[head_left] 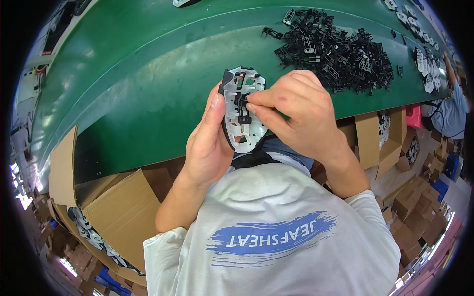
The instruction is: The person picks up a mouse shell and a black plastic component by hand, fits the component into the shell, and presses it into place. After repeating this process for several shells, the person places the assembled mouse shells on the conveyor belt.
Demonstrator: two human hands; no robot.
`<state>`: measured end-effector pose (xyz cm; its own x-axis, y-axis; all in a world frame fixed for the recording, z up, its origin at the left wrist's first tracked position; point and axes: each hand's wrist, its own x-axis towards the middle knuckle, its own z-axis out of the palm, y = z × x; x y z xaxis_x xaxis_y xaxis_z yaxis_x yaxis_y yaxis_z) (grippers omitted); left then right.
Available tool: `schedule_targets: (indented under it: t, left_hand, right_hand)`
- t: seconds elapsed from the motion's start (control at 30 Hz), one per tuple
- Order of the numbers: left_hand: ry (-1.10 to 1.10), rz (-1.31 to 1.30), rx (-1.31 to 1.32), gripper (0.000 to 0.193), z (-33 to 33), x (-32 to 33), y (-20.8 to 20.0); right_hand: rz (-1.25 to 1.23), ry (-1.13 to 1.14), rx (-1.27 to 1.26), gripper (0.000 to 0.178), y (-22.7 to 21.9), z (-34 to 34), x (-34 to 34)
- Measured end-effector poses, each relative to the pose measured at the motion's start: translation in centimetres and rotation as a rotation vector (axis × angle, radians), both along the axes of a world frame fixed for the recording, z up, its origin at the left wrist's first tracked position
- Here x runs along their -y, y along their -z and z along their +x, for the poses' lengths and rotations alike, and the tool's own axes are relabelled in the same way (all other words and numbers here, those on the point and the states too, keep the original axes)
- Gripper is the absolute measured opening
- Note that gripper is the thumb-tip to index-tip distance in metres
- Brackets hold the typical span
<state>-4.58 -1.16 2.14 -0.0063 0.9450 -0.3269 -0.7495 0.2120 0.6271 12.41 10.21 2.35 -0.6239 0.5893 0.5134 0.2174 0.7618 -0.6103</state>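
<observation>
My left hand (pixel 209 140) is wrapped round the left side of an oval plastic shell (pixel 256 132), white inside with a black outer rim. The shell's hollow inner face, with ribs and cut-outs, is turned up toward me. Inside it, along the middle, sits a small black plastic part (pixel 243 119). My right hand (pixel 301 111) comes in from the right, thumb and forefinger pinched on the upper end of that black part. The fingertips hide just where they grip it. Both hands are held above the near edge of the green table.
A heap of black plastic parts (pixel 340 54) lies on the green table (pixel 163 84) at the far right. White shells (pixel 428 69) stand in rows beyond it. Open cardboard boxes flank me, one at left (pixel 121 212), one at right (pixel 368 140). Another person (pixel 448 111) is at far right.
</observation>
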Motion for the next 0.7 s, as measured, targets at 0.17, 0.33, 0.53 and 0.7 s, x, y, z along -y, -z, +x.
schedule_targets:
  t: [0.17, 0.33, 0.53, 0.7]
  left_hand:
    - [0.005, 0.013, -0.066, 0.056, 0.6, -0.1, -0.3]
    - [0.07, -0.003, -0.195, 0.06, 0.8, -0.6, -0.5]
    - [-0.014, -0.006, -0.361, 0.055, 2.5, -0.6, 0.0]
    - [0.029, -0.007, -0.042, 0.055, 0.7, -0.2, 0.7]
  right_hand:
    - [0.035, 0.007, 0.017, 0.011, 0.3, 0.4, 0.0]
    - [0.174, 0.069, 0.074, 0.015, 0.7, 0.7, 0.3]
    - [0.232, 0.064, 0.18, 0.018, 0.3, 0.8, 0.6]
    - [0.018, -0.002, 0.177, 0.016, -0.9, 1.1, 0.8]
